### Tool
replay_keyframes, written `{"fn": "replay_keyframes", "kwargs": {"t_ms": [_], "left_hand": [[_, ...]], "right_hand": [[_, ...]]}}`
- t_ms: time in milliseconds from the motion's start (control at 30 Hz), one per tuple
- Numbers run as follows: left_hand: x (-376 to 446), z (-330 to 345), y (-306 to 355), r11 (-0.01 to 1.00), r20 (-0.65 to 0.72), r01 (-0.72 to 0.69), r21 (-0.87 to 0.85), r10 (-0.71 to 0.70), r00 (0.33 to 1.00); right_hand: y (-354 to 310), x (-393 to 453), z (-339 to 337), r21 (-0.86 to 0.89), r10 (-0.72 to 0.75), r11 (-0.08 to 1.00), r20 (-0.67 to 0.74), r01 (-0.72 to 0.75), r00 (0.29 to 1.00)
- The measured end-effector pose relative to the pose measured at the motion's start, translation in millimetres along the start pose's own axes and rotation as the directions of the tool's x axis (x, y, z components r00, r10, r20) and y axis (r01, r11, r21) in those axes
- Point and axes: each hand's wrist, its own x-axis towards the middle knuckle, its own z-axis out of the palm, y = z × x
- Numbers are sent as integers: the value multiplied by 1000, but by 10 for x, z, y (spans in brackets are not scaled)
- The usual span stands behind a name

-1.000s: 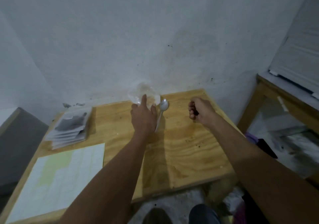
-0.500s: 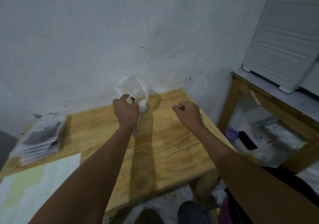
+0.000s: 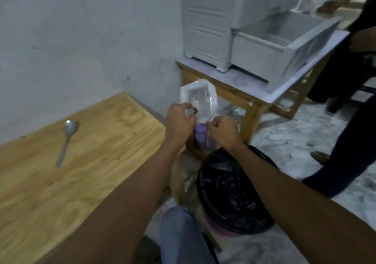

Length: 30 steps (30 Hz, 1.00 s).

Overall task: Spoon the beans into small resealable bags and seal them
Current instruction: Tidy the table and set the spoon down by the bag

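A clear plastic bag (image 3: 198, 99) is held up past the right end of the wooden table (image 3: 97, 162), above a bin lined with black plastic (image 3: 230, 190). My left hand (image 3: 179, 123) grips the bag's lower left edge, with a small dark bit showing at its fingertips. My right hand (image 3: 221, 131) pinches the bag's lower right edge. A metal spoon (image 3: 67, 139) lies alone on the table, bowl towards the wall.
A purple bottle (image 3: 200, 136) stands on the floor behind my hands. A white plastic drawer unit (image 3: 244, 29) with one drawer pulled out sits on a second wooden table (image 3: 250, 97). Another person (image 3: 350, 92) in dark clothes stands at the right.
I have turned right. My left hand lifted the bag off the table and carried it over the bin, and my right hand came in and took hold of it. The spoon stayed on the table.
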Motion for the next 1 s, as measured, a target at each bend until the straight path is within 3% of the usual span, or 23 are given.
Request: {"fn": "replay_keyframes", "kwargs": {"t_ms": [167, 300, 467, 667, 733, 867, 1000], "left_hand": [[-455, 1007, 353, 998, 231, -21, -51, 32, 973], [-841, 1633, 195, 995, 338, 62, 78, -85, 937], [-1183, 1941, -80, 969, 426, 141, 202, -217, 878], [-1181, 2010, -424, 950, 483, 155, 271, -274, 832], [-1134, 2008, -487, 935, 471, 159, 316, -300, 830], [-1042, 1881, -543, 925, 395, 104, 366, -256, 883], [-981, 1661, -677, 930, 273, 204, 307, -292, 917]], "right_hand": [[935, -441, -254, 1, 248, 969, 23, -248, 968], [1568, -829, -135, 36, 392, 918, 81, -396, 916], [1983, -1151, 160, -32, 592, 805, 130, -593, 796], [2020, -1134, 412, 135, 682, 702, 154, -699, 715], [1977, -1093, 429, 133, 667, 701, 224, -700, 711], [1938, -1061, 405, 146, 680, 686, 221, -713, 699], [1951, -1065, 372, 208, 721, 636, 182, -743, 669]]}}
